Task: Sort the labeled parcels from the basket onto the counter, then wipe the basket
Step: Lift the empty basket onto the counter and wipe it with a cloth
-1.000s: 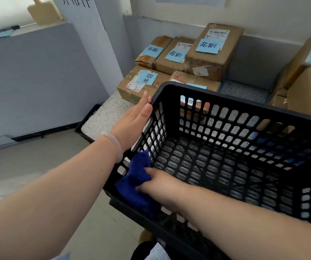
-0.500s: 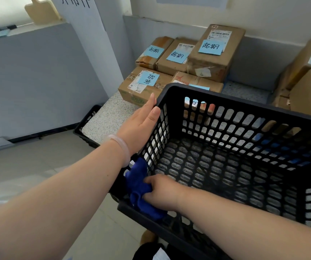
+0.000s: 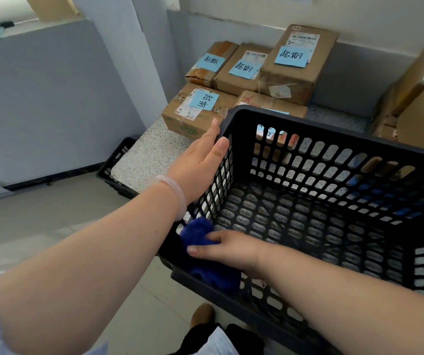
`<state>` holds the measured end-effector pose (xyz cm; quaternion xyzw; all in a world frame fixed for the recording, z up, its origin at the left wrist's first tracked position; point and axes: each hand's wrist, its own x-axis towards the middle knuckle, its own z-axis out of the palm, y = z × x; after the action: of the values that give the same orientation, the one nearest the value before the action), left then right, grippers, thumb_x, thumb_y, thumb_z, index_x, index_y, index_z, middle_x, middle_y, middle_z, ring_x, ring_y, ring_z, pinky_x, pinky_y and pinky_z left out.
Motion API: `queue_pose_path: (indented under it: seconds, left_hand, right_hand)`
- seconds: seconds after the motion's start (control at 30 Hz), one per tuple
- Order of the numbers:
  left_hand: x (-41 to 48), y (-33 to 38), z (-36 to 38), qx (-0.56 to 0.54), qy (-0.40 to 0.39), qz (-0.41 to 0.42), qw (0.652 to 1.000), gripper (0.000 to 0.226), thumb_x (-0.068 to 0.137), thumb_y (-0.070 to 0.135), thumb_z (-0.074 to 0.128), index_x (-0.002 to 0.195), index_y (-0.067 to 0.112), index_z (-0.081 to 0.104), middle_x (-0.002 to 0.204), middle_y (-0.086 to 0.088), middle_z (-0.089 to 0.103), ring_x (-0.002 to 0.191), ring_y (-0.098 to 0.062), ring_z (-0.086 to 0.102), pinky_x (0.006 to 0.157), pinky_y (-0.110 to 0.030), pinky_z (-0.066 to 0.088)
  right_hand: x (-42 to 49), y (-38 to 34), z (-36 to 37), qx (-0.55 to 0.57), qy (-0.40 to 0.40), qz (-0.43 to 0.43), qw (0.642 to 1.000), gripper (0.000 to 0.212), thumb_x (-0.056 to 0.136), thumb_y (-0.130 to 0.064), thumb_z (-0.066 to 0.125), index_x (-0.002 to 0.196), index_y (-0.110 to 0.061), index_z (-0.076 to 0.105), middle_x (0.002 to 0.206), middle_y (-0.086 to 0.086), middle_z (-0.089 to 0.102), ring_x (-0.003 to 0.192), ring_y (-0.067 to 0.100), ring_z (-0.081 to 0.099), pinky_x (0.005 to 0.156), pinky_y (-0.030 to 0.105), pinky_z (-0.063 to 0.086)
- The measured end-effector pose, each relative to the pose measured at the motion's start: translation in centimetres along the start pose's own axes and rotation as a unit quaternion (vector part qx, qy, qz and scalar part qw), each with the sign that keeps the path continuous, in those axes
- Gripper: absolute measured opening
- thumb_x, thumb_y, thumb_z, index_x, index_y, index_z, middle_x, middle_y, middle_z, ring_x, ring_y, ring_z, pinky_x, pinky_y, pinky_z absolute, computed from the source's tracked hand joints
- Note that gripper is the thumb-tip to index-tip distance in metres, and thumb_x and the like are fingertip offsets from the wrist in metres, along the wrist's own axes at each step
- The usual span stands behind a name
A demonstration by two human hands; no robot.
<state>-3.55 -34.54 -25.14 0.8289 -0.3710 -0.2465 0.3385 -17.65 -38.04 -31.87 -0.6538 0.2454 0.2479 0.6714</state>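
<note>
The speckled counter [image 3: 139, 155] carried the black slotted basket [image 3: 334, 139] at its front edge, empty of parcels, with its near end out over the floor; how much of it rested on the counter could not be told. The labeled cardboard parcels [image 3: 298, 65] sat along the back edge. That overhang looked the main risk: a hard wipe could tip or slide the basket off. The left hand [image 3: 200, 162], fingers straight, lay flat against the outside of the left wall, bracing without gripping. The right hand [image 3: 231, 248] clutched the bunched blue cloth [image 3: 200, 231] in the near left corner, where it might snag in the slots.
</note>
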Motion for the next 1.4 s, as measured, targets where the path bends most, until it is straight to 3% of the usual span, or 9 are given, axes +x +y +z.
queue_pose_path:
  seconds: [0.17, 0.37, 0.5, 0.67, 0.77, 0.9, 1.03, 1.1, 1.4]
  left_hand:
    - [0.1, -0.1, -0.1, -0.009, -0.004, 0.008, 1.0, 0.079, 0.087, 0.071, 0.014, 0.158, 0.038, 0.005, 0.164, 0.014, 0.019, 0.15, -0.006, 0.012, 0.11, -0.022, 0.005]
    - [0.1, -0.1, 0.0, -0.021, -0.004, 0.007, 1.0, 0.08, 0.086, 0.072, 0.012, 0.158, 0.038, 0.005, 0.163, 0.013, 0.022, 0.15, -0.007, 0.014, 0.113, -0.025, 0.007]
    - [0.0, -0.2, 0.0, -0.018, -0.003, 0.007, 1.0, 0.079, 0.086, 0.072, 0.012, 0.158, 0.039, 0.005, 0.163, 0.013, 0.022, 0.15, -0.007, 0.016, 0.114, -0.026, 0.009]
    - [-0.1, -0.6, 0.0, -0.037, 0.002, 0.001, 0.999, 0.073, 0.089, 0.072, 0.014, 0.156, 0.045, 0.008, 0.162, 0.016, 0.023, 0.149, -0.006, 0.017, 0.113, -0.026, 0.01]
    - [-0.1, -0.6, 0.0, -0.044, 0.001, -0.004, 0.999, 0.07, 0.09, 0.072, 0.015, 0.155, 0.048, 0.008, 0.162, 0.018, 0.022, 0.149, -0.005, 0.016, 0.113, -0.026, 0.01]
    - [-0.1, -0.4, -0.1, -0.052, -0.003, 0.001, 0.999, 0.071, 0.09, 0.069, 0.016, 0.156, 0.046, 0.009, 0.161, 0.02, 0.02, 0.147, -0.001, 0.015, 0.113, -0.023, 0.009]
    - [-0.2, -0.2, -0.2, -0.052, -0.015, 0.003, 0.999, 0.072, 0.09, 0.067, 0.018, 0.157, 0.043, 0.009, 0.162, 0.021, 0.018, 0.137, 0.01, 0.013, 0.113, -0.021, 0.008]
    - [-0.2, -0.2, -0.3, -0.06, -0.016, 0.005, 0.998, 0.074, 0.088, 0.069, 0.019, 0.157, 0.043, 0.009, 0.161, 0.022, 0.019, 0.137, 0.011, 0.014, 0.113, -0.02, 0.01]
    - [0.3, -0.9, -0.2, -0.045, -0.015, 0.022, 0.999, 0.079, 0.084, 0.079, 0.015, 0.156, 0.046, 0.008, 0.147, 0.039, 0.016, 0.118, 0.04, 0.004, 0.094, 0.006, 0.008]
  right_hand:
    - [-1.0, -0.7, 0.0, 0.061, -0.039, -0.033, 0.997, 0.057, 0.055, -0.063, 0.079, 0.098, -0.026, 0.073, 0.106, 0.004, 0.075, 0.102, 0.022, 0.07, 0.1, 0.042, 0.051]
    - [0.4, 0.1, -0.1, -0.188, -0.006, 0.011, 0.982, 0.031, 0.095, -0.038, 0.056, 0.119, -0.02, 0.063, 0.116, 0.005, 0.067, 0.107, 0.02, 0.062, 0.097, 0.031, 0.046]
    - [2.0, 0.9, -0.1, -0.27, -0.007, 0.074, 0.96, 0.034, 0.1, -0.029, 0.046, 0.125, -0.01, 0.059, 0.122, 0.011, 0.063, 0.113, 0.026, 0.059, 0.088, 0.027, 0.043]
    - [1.8, 1.2, -2.5, -0.028, 0.116, 0.064, 0.991, 0.033, 0.096, -0.038, 0.058, 0.121, -0.017, 0.059, 0.109, 0.005, 0.069, 0.099, 0.021, 0.066, 0.092, 0.036, 0.053]
    - [1.7, 0.1, -5.0, 0.243, 0.255, 0.026, 0.936, 0.037, 0.096, -0.035, 0.059, 0.126, -0.02, 0.045, 0.113, 0.007, 0.065, 0.1, 0.026, 0.066, 0.092, 0.046, 0.055]
    - [1.5, -4.3, -7.6, 0.324, 0.373, -0.077, 0.866, 0.049, 0.081, -0.035, 0.066, 0.12, -0.04, 0.037, 0.132, 0.009, 0.053, 0.112, 0.03, 0.058, 0.098, 0.052, 0.05]
    - [1.9, -6.7, -7.7, 0.151, 0.391, -0.154, 0.895, 0.072, 0.09, -0.019, 0.061, 0.15, -0.036, 0.026, 0.158, -0.001, 0.018, 0.142, 0.022, 0.028, 0.118, 0.033, 0.022]
    - [3.3, -6.3, -7.9, 0.074, 0.387, -0.136, 0.909, 0.073, 0.095, -0.014, 0.055, 0.156, -0.028, 0.018, 0.164, -0.002, 0.001, 0.148, 0.017, 0.013, 0.11, 0.019, 0.011]
    - [7.6, -3.9, -7.4, -0.021, 0.46, -0.139, 0.877, 0.061, 0.099, -0.022, 0.051, 0.152, -0.034, 0.026, 0.16, -0.004, 0.004, 0.143, 0.02, 0.025, 0.117, 0.029, 0.023]
